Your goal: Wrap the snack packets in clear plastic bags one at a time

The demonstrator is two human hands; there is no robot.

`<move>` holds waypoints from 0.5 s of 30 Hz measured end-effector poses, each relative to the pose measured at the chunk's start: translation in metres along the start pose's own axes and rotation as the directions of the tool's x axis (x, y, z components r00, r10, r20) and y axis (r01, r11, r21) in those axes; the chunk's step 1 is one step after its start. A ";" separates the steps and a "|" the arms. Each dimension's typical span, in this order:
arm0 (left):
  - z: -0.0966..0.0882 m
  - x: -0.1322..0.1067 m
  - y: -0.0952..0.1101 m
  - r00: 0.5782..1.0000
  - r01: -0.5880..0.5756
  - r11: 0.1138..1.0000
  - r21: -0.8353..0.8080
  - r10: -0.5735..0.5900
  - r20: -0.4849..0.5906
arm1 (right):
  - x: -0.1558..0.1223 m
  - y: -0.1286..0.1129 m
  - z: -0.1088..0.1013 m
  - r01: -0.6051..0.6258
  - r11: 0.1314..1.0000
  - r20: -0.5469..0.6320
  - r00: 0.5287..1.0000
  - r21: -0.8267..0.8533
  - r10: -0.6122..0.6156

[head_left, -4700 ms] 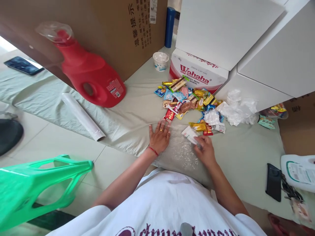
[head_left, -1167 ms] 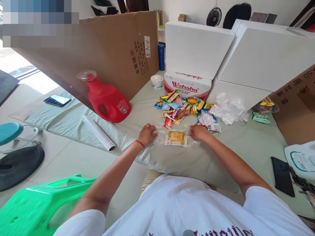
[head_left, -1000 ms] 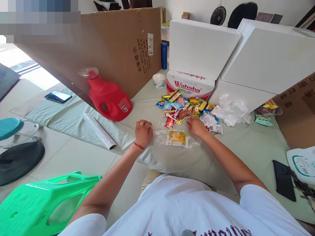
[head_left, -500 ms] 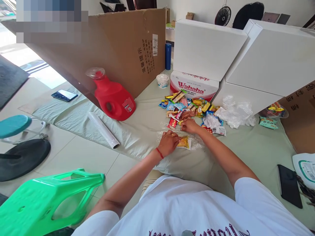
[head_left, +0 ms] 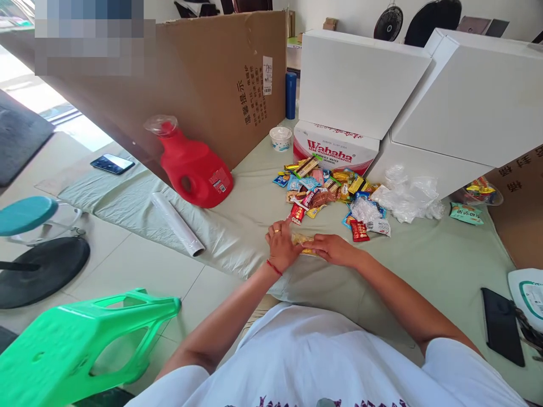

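left hand and right hand with fingers closed on opposite ends of a yellow snack packet, on a cloth-covered bench, wrapped snacks piled just beyond, Wahaha water carton behind the pile

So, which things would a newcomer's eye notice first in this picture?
Most likely the red jug, in front of the brown cardboard at the left, and the bright green stool at the lower left. Next, perhaps, comes the heap of colourful packets before the Wahaha box; nearer the person, the left hand and right hand touch a yellow packet.
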State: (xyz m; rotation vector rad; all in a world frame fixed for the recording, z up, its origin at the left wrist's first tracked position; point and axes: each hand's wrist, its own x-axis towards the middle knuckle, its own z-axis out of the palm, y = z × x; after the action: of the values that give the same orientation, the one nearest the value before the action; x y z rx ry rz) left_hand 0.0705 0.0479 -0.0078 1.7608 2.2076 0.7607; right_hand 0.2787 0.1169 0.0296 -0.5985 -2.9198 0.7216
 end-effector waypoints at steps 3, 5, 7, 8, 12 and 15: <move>-0.007 0.008 -0.026 0.992 -0.076 0.990 -0.115 0.087 0.091 | -0.006 -0.004 0.013 -0.024 0.999 0.026 0.999 -0.036 0.025; -0.016 0.020 -0.042 0.978 -0.124 0.967 -0.221 0.157 0.136 | -0.006 -0.005 0.016 -0.041 0.997 0.039 0.998 -0.069 0.044; -0.026 0.033 -0.051 0.962 -0.159 0.949 -0.273 0.210 0.173 | -0.004 -0.005 0.016 -0.063 0.995 0.038 0.997 -0.077 0.066; -0.029 0.039 -0.053 0.947 -0.182 0.944 -0.277 0.244 0.210 | -0.003 -0.006 0.016 -0.077 0.995 0.038 0.996 -0.071 0.079; -0.042 0.049 -0.058 0.818 -0.299 0.909 -0.292 0.401 0.411 | -0.002 -0.008 0.015 -0.144 0.989 0.065 0.987 -0.033 0.145; -0.055 0.042 -0.079 0.804 -0.297 0.914 -0.277 0.396 0.444 | -0.002 -0.009 0.016 -0.171 0.985 0.067 0.983 -0.014 0.171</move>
State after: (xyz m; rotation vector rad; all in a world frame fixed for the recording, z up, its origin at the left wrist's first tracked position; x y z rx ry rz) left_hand -0.0332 0.0615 0.0041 2.0090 1.4481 0.4908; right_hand 0.2750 0.1015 0.0195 -0.8510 -2.9612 0.7619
